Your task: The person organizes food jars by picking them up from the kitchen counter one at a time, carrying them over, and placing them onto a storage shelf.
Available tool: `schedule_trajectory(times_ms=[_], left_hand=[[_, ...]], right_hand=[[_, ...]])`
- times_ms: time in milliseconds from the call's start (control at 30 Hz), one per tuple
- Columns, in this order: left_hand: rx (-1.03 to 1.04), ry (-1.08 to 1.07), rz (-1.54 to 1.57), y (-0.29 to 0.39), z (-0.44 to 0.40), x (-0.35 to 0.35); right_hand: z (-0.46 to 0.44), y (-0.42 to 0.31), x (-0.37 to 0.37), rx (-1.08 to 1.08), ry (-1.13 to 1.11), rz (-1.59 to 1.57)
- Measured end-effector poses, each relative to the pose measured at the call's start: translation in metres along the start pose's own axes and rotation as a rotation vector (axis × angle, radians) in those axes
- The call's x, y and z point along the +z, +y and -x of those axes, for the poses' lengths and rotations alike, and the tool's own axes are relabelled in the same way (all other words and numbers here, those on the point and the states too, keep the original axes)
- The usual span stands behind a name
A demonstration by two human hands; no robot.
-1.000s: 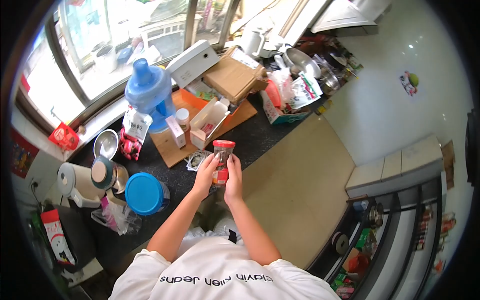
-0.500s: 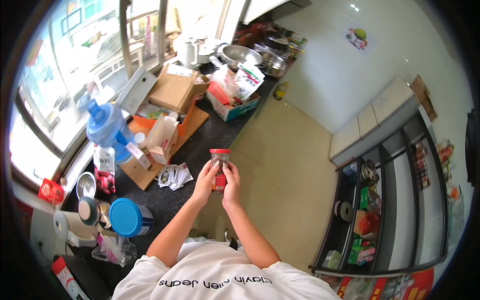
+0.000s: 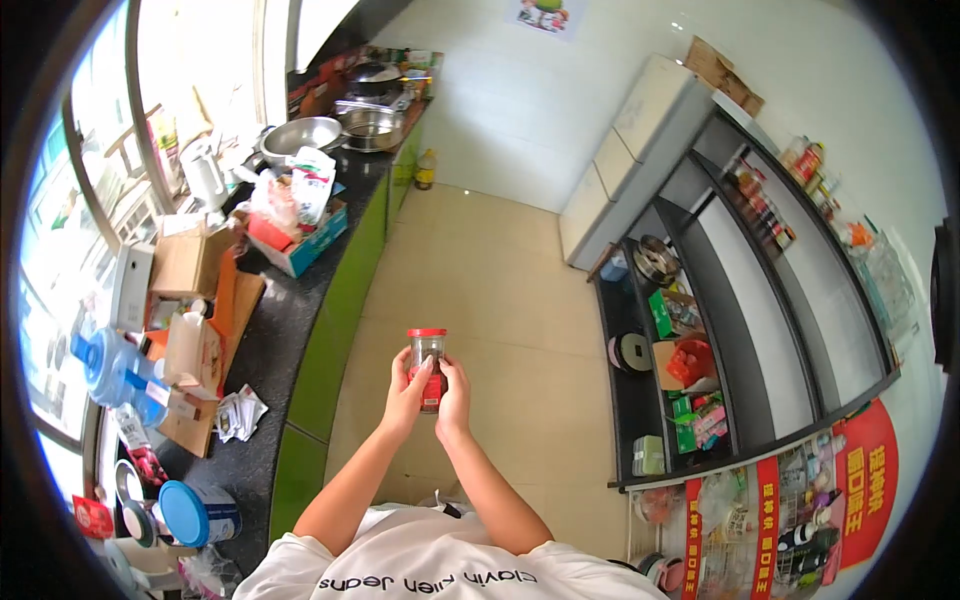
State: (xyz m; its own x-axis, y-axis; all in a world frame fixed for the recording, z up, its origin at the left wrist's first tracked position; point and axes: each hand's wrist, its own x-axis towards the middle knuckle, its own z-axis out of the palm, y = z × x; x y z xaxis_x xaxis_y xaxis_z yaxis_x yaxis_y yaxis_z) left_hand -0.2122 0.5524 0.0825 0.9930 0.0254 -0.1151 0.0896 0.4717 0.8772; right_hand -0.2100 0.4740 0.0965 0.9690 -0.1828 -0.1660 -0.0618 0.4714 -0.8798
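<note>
A clear glass jar (image 3: 427, 345) with a red lid and a red label is held upright in front of my body, over the tiled floor. My left hand (image 3: 404, 392) wraps its left side, the thumb lying across the front. Around the right side curl the fingers of my right hand (image 3: 453, 396). Dark contents show through the glass, but I cannot tell what they are. Part of the label is hidden by my fingers.
Left runs a black counter (image 3: 283, 345) with a blue-lidded tub (image 3: 195, 513), white packets (image 3: 239, 413), a water bottle (image 3: 115, 368), a box of bags (image 3: 290, 240) and pans (image 3: 300, 138). Right stands a dark shelf unit (image 3: 760, 300) beside a fridge (image 3: 625, 150). An oil bottle (image 3: 426, 170) is on the floor.
My view has turned to the right, so the counter has shifted left and more of the shelves shows. Both hands still hold the jar, now clear of the counter's edge.
</note>
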Motion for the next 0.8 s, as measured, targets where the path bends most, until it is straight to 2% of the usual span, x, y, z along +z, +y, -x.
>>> schedule_trajectory(times_ms=[67,100,300,467,533,667,800], left_hand=[[0.045,0.002,-0.141,-0.034,-0.013,0.022],[-0.027,-0.023,-0.055,-0.032,-0.011,0.041],[-0.007,-0.159,-0.059,-0.083,-0.025,0.140],[0.041,-0.199,-0.214,-0.128,-0.026,0.205],[0.083,-0.218,-0.358,-0.136,-0.023,0.223],[-0.025,-0.269,-0.459,-0.129,-0.016,0.263],[-0.049,-0.391,-0.566,-0.144,-0.020,0.299]], right_hand=[[-0.009,-0.015,-0.028,-0.029,0.069,-0.009],[-0.013,-0.024,-0.043,-0.044,0.079,-0.004],[-0.041,-0.072,-0.137,-0.148,0.202,-0.011],[-0.043,-0.111,-0.196,-0.161,0.308,-0.120],[-0.044,-0.117,-0.215,-0.184,0.330,-0.098],[-0.050,-0.121,-0.248,-0.262,0.399,-0.127],[-0.054,-0.132,-0.281,-0.350,0.520,-0.170]])
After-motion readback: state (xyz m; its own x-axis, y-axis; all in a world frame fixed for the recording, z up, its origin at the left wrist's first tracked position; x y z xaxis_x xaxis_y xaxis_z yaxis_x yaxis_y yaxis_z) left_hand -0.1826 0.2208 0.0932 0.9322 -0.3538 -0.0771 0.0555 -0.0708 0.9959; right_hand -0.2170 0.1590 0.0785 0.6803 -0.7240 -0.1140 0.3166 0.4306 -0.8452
